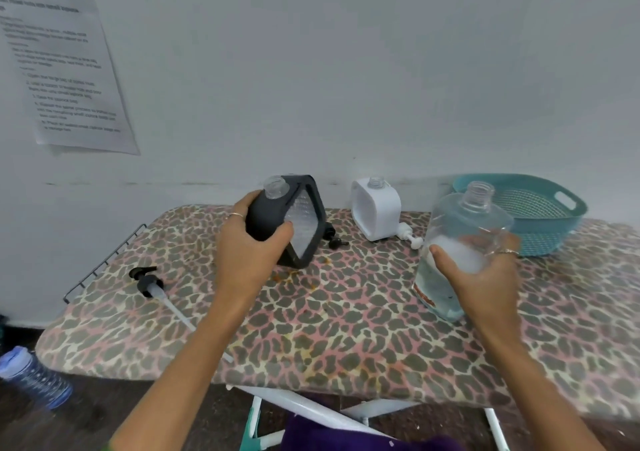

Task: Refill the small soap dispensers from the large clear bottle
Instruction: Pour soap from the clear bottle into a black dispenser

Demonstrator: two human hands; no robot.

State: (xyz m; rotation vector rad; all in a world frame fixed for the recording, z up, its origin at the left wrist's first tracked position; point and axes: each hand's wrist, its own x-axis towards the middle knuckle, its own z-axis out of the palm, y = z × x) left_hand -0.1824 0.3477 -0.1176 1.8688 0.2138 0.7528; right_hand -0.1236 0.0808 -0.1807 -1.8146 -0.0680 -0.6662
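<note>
Uncapped large clear bottle (460, 242) (half-full)

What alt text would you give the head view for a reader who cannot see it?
Over a leopard-print ironing board, the left hand grips a tilted black dispenser with its neck open, while the right hand holds the large clear bottle, uncapped. A white dispenser, loose pumps and a teal basket lie behind.

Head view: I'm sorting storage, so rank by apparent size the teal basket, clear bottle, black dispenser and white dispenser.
1. Teal basket, though partly hidden and farther back.
2. Clear bottle, nearer the camera, so unsure against the basket.
3. Black dispenser.
4. White dispenser, farther back; may match the black one.
</note>
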